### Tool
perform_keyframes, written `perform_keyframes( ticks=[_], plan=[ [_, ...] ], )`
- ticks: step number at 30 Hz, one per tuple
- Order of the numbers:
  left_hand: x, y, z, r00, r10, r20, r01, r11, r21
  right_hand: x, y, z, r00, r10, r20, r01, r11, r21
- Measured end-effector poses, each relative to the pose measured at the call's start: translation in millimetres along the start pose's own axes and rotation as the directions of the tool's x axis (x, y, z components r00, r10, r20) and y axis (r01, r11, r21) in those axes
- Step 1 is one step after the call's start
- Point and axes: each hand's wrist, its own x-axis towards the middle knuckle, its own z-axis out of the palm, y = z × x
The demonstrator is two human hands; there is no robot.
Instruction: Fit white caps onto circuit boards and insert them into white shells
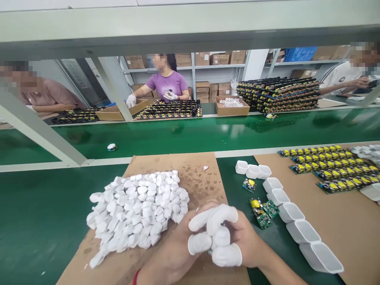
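Observation:
My left hand point(184, 241) and my right hand point(240, 233) meet low in the middle, over a brown cardboard sheet point(204, 186). White covers sit on several fingertips. The fingers of both hands are curled together around a small item that is mostly hidden; only a dark, greenish bit shows between them. To the left of my hands lies a big pile of white soft-looking pieces point(139, 209). Small green circuit boards point(263, 221) with yellow parts lie to the right, and a smaller board point(249, 185) is behind them.
White plastic cups point(303, 230) form a curved row at the right. Rows of yellow-topped boards point(341, 162) lie beyond. A green conveyor point(190, 134) crosses behind a pale rail. A slanted post point(41, 130) stands left. People work across the line beside stacked boards point(276, 95).

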Motion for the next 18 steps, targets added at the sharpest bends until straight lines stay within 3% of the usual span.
perform_keyframes(
  ticks=[3,8,12,18],
  plan=[
    [0,-1,-3.0,1.000,-0.014,0.014,0.015,1.000,-0.015,0,1,-1,0.997,0.081,-0.007,-0.079,0.991,0.104],
    [-2,-2,-5.2,0.999,-0.009,0.034,0.011,0.999,-0.035,1,1,-5,0.998,-0.055,0.013,0.054,0.998,0.018],
    [-2,-1,1.0,1.000,0.006,0.017,-0.006,0.999,-0.032,1,1,-5,0.998,-0.032,0.046,0.027,0.995,0.100],
    [0,1,6.9,0.998,0.039,0.054,-0.039,0.999,-0.007,8,-6,0,0.999,-0.037,0.001,0.036,0.993,0.109]
  ],
)
